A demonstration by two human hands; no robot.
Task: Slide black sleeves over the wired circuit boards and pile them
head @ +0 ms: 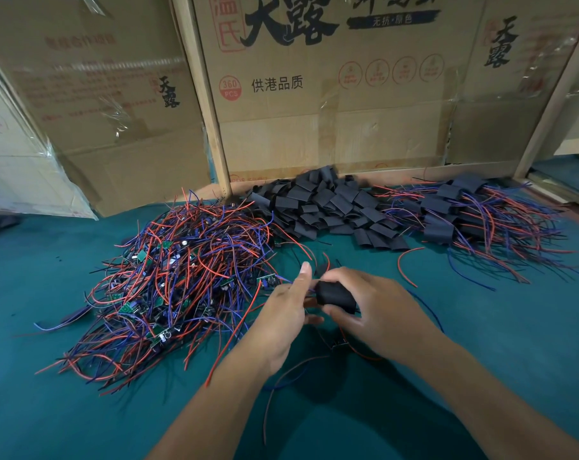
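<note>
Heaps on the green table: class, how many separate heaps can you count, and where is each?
3. Bare wired boards at the left, empty black sleeves at the back centre, sleeved boards at the right. Nothing suggests a hidden fourth.

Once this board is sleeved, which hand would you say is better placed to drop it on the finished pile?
Probably the right hand: it already grips the black sleeve, and the finished pile lies on its side.

Small assembly workshop: cardboard cartons (331,94), wired board heap (168,287), green bench (82,410).

Matt black sleeves (318,200); green cloth table (82,410); taped brown cardboard boxes (331,127)
</note>
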